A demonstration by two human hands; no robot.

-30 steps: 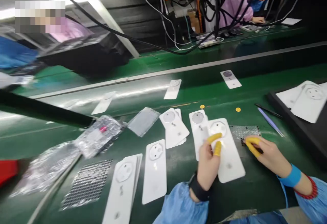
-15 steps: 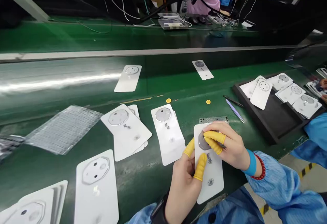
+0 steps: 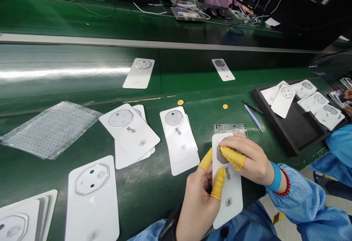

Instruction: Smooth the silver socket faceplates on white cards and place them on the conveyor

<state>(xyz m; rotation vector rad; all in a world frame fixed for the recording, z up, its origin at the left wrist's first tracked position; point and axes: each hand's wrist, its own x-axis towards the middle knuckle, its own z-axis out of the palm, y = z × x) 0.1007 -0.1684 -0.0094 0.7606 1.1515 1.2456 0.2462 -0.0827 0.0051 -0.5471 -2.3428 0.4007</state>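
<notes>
Bright light laid a long white glare across the green surface [image 3: 63, 73], the right hand [image 3: 247, 156] cast only a faint shadow, and the frame's edges bowed.

Head-worn camera, facing forward-down, close above left hand [image 3: 197, 211], right hand [image 3: 247, 158]

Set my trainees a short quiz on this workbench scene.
1. True or false: the right hand rests on the white card that the left hand holds.
2. Multiple choice: are the finger cots yellow or blue?
3. Fill in the blank: the tray at the right is ___.

Key: 1 true; 2 yellow; 3 black.
</notes>
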